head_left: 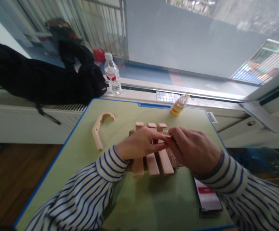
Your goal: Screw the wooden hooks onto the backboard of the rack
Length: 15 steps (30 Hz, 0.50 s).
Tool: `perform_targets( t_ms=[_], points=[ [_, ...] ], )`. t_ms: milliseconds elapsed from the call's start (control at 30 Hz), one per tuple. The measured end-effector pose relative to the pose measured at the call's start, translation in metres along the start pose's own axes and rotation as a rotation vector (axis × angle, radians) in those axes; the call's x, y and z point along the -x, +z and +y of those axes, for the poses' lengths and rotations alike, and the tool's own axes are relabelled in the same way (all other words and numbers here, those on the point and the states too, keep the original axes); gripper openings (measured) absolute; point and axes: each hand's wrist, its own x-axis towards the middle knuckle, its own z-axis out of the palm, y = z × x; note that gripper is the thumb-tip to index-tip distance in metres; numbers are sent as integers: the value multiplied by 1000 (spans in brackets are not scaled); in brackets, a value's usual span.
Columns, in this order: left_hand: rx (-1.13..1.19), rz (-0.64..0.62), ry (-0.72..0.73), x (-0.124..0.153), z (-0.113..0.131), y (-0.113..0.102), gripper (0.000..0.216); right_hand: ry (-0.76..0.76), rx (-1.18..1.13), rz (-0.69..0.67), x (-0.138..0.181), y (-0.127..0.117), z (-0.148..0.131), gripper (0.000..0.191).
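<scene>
Both my hands are over a wooden slat assembly (152, 163) of several parallel pale strips lying across lower pieces on the green tabletop (139, 205). My left hand (141, 142) rests above the slats, its fingers reaching right until they meet my right hand (192, 150). The fingertips of my right hand pinch a small dark-and-yellow object (171, 137), mostly hidden. Left of the slats lies a curved wooden piece (98, 128), out of reach of my fingers. A small orange-filled bottle (179, 104) lies at the table's far edge.
A smartphone (208, 195) lies at the table's right near edge. Beyond the table run a white radiator (33, 123) and a sill holding a water bottle (112, 74) and a black bag (45, 73). A wooden floor lies to the left.
</scene>
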Motion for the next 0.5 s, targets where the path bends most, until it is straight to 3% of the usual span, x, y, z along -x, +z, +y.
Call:
perform_targets(
  t_ms=[267,400,500],
  points=[
    [-209,176,8,-4,8,4,16,19,-19,-134,-6,-4,8,24],
    [-259,197,-29,-3,6,6,22,-71,-70,-195,-6,-19,17,32],
    [-285,181,-16,-2,5,4,20,-179,-101,-225,-6,-23,25,27]
  ],
)
